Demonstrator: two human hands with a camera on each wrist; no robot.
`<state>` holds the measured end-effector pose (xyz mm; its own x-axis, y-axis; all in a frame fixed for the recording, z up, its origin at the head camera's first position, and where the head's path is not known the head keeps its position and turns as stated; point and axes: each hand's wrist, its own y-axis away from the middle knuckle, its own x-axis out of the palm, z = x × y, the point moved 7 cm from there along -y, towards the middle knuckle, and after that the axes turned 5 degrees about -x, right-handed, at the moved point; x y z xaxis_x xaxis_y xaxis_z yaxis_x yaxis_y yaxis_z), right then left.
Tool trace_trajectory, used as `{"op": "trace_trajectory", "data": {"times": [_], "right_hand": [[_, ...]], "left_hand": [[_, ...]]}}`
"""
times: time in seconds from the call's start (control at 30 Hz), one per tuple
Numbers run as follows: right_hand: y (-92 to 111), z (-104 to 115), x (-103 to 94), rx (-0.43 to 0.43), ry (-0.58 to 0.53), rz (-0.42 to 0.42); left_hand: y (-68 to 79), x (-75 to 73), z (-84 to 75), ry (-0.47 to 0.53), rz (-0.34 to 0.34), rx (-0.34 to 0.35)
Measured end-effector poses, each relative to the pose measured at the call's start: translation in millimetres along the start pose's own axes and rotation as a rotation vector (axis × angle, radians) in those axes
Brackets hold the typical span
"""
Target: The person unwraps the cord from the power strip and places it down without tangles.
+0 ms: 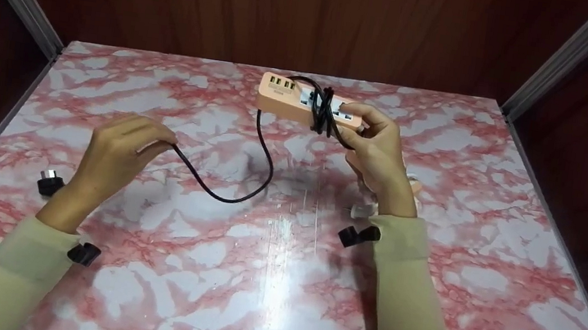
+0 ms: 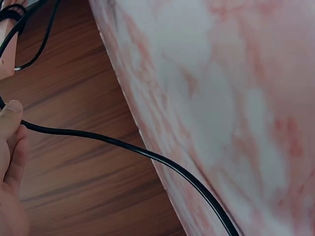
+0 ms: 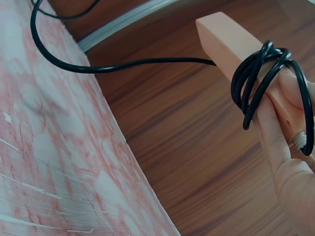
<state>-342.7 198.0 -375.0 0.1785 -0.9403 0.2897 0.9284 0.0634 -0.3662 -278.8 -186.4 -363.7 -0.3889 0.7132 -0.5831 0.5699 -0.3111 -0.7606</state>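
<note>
A peach power strip (image 1: 284, 108) with several USB ports and white sockets is held up above the far middle of the table. My right hand (image 1: 381, 148) grips its right end between thumb and fingers. Loops of black cord (image 1: 323, 113) wrap around the strip near that hand, showing also in the right wrist view as coils (image 3: 253, 81). From the strip a free length of cord (image 1: 227, 200) sags toward my left hand (image 1: 129, 146), which pinches it between thumb and fingertips. The black plug (image 1: 50, 185) lies low on the left, beside my left wrist.
The table top (image 1: 184, 309) has a red and white marbled pattern. Brown wood-grain panels (image 1: 291, 17) rise behind it and at both sides. Partly hidden behind my right wrist are a small peach piece (image 1: 416, 187) and a whitish clear item (image 1: 360, 212).
</note>
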Motion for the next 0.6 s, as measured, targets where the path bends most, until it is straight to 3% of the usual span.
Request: {"op": "trace_trajectory", "data": {"times": [0.17, 0.47, 0.6], "right_hand": [[-0.4, -0.8, -2.0, 0.009, 0.013, 0.003], [0.6, 0.3, -1.6, 0.008, 0.044, 0.022], [1.2, 1.6, -2.2, 0.006, 0.064, 0.026]], "left_hand": [[3.4, 10.5, -1.1, -0.027, 0.049, 0.007], [10.1, 27.4, -6.5, -0.055, 0.232, 0.051], [14.0, 31.4, -4.1, -0.054, 0.306, 0.022]]}}
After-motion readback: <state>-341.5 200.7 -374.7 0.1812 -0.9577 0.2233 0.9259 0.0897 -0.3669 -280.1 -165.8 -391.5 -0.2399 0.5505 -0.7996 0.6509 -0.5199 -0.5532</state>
